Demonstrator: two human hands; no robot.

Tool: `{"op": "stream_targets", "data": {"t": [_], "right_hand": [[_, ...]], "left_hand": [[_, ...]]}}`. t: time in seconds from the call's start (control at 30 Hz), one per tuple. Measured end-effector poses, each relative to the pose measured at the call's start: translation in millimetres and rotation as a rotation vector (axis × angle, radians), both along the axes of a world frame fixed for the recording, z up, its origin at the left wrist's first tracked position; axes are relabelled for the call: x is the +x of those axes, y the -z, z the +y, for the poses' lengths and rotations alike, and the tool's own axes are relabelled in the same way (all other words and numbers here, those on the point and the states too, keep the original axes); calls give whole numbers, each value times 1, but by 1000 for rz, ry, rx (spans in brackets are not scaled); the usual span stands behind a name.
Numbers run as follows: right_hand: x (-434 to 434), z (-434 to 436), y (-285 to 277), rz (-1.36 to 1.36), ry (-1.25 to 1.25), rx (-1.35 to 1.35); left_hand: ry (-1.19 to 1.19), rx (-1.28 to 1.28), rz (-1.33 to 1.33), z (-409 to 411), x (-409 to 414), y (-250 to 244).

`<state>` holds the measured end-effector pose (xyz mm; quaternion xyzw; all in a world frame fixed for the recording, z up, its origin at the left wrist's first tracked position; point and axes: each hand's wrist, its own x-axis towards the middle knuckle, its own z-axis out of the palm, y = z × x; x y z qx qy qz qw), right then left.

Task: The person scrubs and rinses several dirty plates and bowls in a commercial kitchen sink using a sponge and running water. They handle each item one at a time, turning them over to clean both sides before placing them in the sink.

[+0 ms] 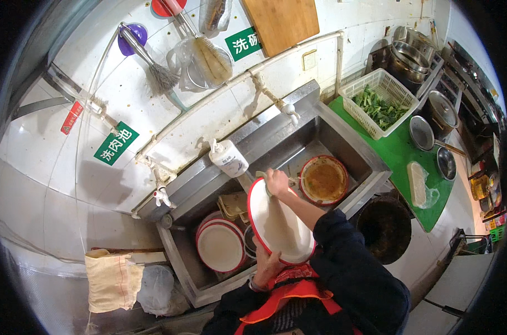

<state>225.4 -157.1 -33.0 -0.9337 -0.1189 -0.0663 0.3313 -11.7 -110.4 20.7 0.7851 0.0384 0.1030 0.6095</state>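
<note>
My left hand (266, 263) grips the lower rim of a white enamel basin (274, 222) with a red rim, which is tilted above the divider of a steel double sink. My right hand (277, 183) is at the basin's upper edge, pressing a pale greenish cloth (266, 190) over the rim. A second red-rimmed basin (323, 179), coated with brown residue, sits in the right sink bowl (287, 157). Stacked white red-rimmed basins (220, 247) lie in the left bowl (182, 247), partly beside a metal vessel hidden behind the held basin.
A white pump bottle (229, 158) stands on the sink's back ledge, between two taps (290, 111). To the right, a green board (372, 155) bears a basket (379, 77) of leafy greens. A dark wok (383, 230) is below it. A yellowish cloth (111, 280) hangs at left.
</note>
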Motion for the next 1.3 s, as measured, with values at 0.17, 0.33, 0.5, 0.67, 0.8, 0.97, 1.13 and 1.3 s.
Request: {"op": "stream_targets", "data": {"t": [0.17, 0.33, 0.5, 0.67, 0.8, 0.97, 1.13, 1.3], "right_hand": [[-45, 28, -21, -471, -818, 452], [-41, 33, -16, -599, -679, 540], [-4, -15, 23, 380, 120, -55], [-47, 15, 0, -29, 102, 314], [-97, 22, -25, -193, -763, 545], [-95, 1, -12, -134, -686, 215], [-121, 36, -32, 410, -792, 673], [-151, -4, -41, 66, -1116, 238]], "left_hand": [[71, -383, 491, 38, 21, 10], [-8, 78, 186, 40, 28, 5], [-101, -69, 367, 38, 7, -2], [-85, -131, 151, 50, 8, 31], [-153, -173, 45, 71, 18, 45], [-297, -724, -20, 74, 24, 45], [-354, -531, -86, 68, 25, 34], [-391, -765, -33, 77, 13, 3]]}}
